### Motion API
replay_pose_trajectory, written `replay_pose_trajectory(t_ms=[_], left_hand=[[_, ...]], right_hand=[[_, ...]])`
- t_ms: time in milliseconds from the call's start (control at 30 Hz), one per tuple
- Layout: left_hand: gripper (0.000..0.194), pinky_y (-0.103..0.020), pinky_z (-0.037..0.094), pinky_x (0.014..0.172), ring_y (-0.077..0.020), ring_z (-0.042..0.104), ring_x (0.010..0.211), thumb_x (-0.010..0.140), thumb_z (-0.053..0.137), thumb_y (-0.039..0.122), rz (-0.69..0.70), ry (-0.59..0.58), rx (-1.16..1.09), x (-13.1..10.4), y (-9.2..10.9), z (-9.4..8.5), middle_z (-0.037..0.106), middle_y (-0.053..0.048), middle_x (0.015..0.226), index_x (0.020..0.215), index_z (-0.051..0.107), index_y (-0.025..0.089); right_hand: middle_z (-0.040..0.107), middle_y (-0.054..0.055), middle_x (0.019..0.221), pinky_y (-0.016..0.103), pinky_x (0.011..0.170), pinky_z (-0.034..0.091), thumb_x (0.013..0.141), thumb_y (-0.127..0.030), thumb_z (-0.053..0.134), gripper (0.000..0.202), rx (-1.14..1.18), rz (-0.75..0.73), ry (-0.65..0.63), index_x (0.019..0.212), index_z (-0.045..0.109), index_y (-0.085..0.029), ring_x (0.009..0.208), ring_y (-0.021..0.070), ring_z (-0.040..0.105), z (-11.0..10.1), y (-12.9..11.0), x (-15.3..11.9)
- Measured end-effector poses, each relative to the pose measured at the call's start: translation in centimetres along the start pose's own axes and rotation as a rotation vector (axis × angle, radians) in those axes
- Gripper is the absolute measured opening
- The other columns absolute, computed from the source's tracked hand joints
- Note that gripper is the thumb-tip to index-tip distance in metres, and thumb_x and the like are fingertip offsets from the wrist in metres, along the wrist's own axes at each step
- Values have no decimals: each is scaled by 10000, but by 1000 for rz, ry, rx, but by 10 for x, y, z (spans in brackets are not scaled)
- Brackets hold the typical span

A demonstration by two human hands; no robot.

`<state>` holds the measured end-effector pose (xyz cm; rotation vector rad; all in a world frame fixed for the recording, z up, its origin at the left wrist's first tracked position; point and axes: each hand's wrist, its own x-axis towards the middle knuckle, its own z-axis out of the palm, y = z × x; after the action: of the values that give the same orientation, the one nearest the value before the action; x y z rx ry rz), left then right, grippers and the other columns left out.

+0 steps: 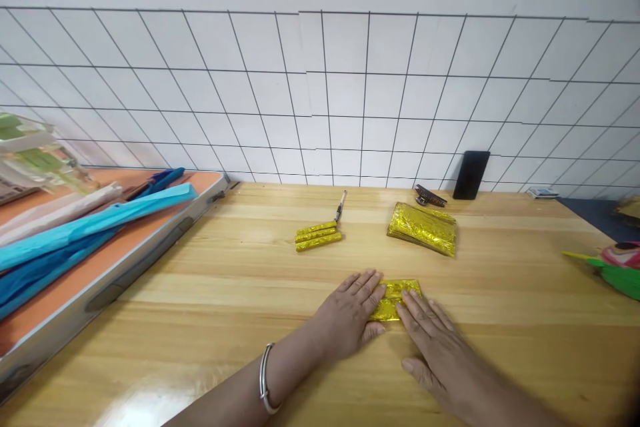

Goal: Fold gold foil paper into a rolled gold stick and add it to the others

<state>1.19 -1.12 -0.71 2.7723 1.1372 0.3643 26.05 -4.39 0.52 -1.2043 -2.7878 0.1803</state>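
My left hand (343, 317), right hand (445, 350): fingers unclenched, flat on shiny gold rectangular foil (387, 310), lower centre; uneven pressure could skew it.

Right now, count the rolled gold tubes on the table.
3: back roll, middle roll and front roll, lying together by the pen, left of the gold stack.
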Motion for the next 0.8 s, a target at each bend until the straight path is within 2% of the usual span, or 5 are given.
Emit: replay_pose_trajectory(t_ms=[233,433,600,733,800], left_hand=[[626,-426,158,1118,-256,174,1380,918,351,490,1,43,-41,0,3,1,246,-128,1482,1430,239,147],[597,-445,147,1121,-263,218,1366,914,357,504,-30,16,-53,0,5,3,319,-124,1453,1400,316,160],[665,-468,118,1121,-279,130,1385,904,358,537,-29,-21,-123,0,0,2,180,-133,1499,1431,237,150],[588,-468,168,1114,-256,197,1374,908,355,543,-78,-67,-401,9,-2,-20,264,-86,1479,1398,324,220],[517,-455,198,1113,-236,228,1367,939,293,512,-254,78,-619,21,2,-33,289,-55,1473,1379,357,248]], right_hand=[[79,47,1526,444,1121,190,924,-489,337,622,282,90,39,1456,154,-223,1389,238,86,-24,-22,48],[214,78,1503,435,1126,168,919,-531,313,576,787,222,280,1383,363,-192,1383,206,146,9,-17,102],[454,52,1383,430,1101,247,916,-520,367,466,1350,289,549,1249,524,-235,1306,201,351,29,0,103],[508,70,1335,441,1070,305,906,-558,354,500,1467,301,591,1210,560,-218,1257,226,425,31,1,102],[524,73,1320,450,1068,306,901,-569,352,512,1486,304,592,1200,569,-215,1244,233,441,31,0,102]])
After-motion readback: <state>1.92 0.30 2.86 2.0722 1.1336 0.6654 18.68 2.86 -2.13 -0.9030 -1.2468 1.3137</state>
